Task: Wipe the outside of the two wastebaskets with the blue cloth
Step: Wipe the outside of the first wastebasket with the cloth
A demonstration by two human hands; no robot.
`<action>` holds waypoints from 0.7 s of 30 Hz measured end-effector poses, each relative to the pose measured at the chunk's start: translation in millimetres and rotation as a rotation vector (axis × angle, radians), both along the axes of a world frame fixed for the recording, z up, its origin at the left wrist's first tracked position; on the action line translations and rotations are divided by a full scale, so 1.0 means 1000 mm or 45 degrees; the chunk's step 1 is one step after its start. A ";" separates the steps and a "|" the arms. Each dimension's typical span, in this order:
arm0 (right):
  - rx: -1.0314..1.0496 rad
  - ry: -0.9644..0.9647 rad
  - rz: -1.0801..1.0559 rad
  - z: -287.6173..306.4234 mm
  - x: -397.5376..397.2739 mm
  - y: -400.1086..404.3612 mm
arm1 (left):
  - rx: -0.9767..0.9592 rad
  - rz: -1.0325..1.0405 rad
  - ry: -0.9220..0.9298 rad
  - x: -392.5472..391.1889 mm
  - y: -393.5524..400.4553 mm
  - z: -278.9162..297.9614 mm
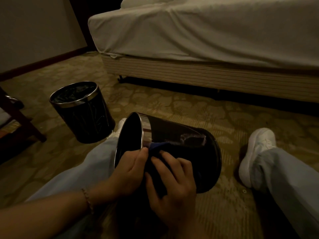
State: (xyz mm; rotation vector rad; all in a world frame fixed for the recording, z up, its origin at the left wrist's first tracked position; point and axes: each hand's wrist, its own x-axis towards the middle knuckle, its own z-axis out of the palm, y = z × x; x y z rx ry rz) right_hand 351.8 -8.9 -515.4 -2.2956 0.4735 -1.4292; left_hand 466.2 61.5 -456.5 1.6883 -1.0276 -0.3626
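A bed (207, 37) with a white sheet stands at the far side of the patterned carpet (181, 104), and a person sits on that carpet with legs spread in pale trousers and white shoes. Between the legs a black wastebasket (181, 135) lies tipped on its side, mouth to the left, while a second wastebasket (82, 112) stands upright near the left leg, lined with a bag. The left hand (131, 169) grips the tipped basket's metal rim, and the right hand (172, 183) presses the blue cloth (159, 146) flat against its outer wall, fingers spread.
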 end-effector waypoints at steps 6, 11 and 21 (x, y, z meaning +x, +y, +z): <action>0.050 0.056 -0.027 -0.003 -0.005 -0.025 | 0.045 -0.036 -0.105 0.003 -0.002 0.005; 0.344 0.120 -0.253 -0.017 -0.019 -0.072 | 0.073 -0.066 -0.106 0.005 -0.009 0.009; 0.158 0.081 0.002 0.007 0.007 0.004 | 0.347 -0.113 0.655 0.024 -0.012 0.057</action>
